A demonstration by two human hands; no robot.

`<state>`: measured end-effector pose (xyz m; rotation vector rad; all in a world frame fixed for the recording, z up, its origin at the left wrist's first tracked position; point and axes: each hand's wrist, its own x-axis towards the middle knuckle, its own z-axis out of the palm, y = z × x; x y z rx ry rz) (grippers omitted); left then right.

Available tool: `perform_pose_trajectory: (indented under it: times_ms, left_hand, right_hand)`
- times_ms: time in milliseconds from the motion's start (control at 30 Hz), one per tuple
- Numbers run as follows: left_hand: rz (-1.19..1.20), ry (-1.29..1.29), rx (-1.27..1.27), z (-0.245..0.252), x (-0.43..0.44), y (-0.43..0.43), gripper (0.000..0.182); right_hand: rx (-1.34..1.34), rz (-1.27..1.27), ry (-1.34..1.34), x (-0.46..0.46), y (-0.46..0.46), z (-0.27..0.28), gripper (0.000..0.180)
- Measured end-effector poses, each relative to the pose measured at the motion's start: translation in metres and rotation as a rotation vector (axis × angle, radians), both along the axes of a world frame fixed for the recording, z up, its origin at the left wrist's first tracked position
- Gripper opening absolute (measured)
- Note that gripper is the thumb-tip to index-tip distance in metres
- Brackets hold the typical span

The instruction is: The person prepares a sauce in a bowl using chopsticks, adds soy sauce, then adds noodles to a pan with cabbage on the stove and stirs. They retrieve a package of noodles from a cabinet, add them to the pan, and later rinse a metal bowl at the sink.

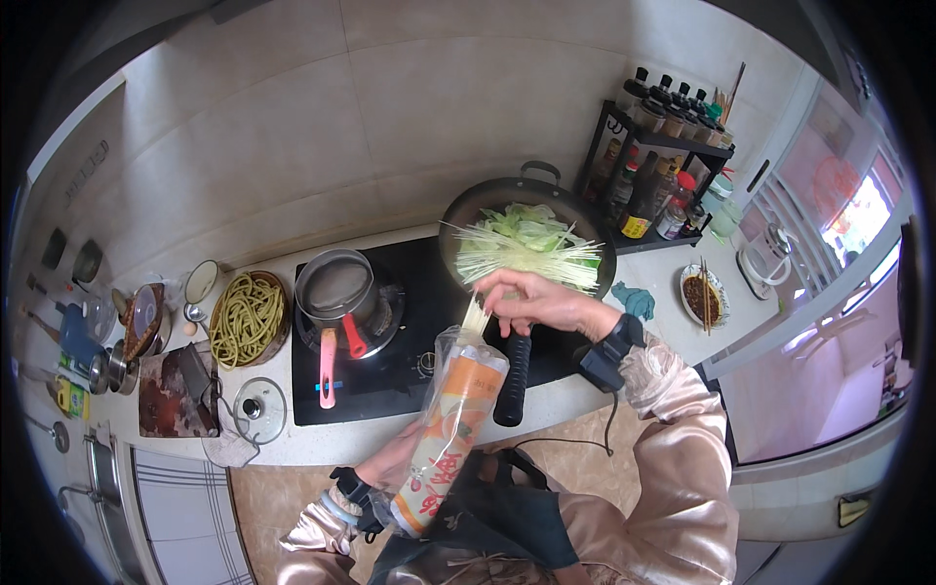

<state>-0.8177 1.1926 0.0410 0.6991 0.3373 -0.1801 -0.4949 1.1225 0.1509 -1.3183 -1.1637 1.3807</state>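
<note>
My left hand (393, 461) holds a clear-wrapped package of dried noodles (455, 431), tilted with its opened end up. Pale dry noodles (475, 316) stick out of that end, and the fingertips of my right hand (537, 301) pinch at them. Beyond my right hand is a dark wok (457, 212) on the black cooktop (431, 278). Inside it, straight dry noodles (526, 259) lie fanned across pale green leaves (530, 219), some ends reaching over the rim. The wok's black handle (510, 395) points towards me, beside the package.
Left of the wok, a saucepan (335, 285) sits on the cooktop, its handle towards me. A basket of green noodles (248, 322), a glass lid (261, 409) and a cleaver (194, 376) lie further left. At right are a spice rack (647, 245), a cloth (635, 300) and a sauce bowl with chopsticks (691, 296).
</note>
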Motion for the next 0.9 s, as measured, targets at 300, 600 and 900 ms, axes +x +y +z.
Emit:
perform_pose_trajectory:
  times_ms: [300,600,900]
  left_hand:
    - [-0.059,0.052,0.073,0.017,0.012,0.001,0.054]
    - [0.040,0.038,0.027,0.018,0.016,-0.004,0.052]
    - [0.006,0.089,0.169,0.029,0.031,-0.005,0.050]
  right_hand:
    - [-0.104,-0.076,0.147,-0.006,0.008,-0.017,0.009]
    - [0.120,-0.244,0.633,0.008,0.003,-0.035,0.035]
    - [0.124,-0.306,0.481,-0.005,0.010,-0.033,0.023]
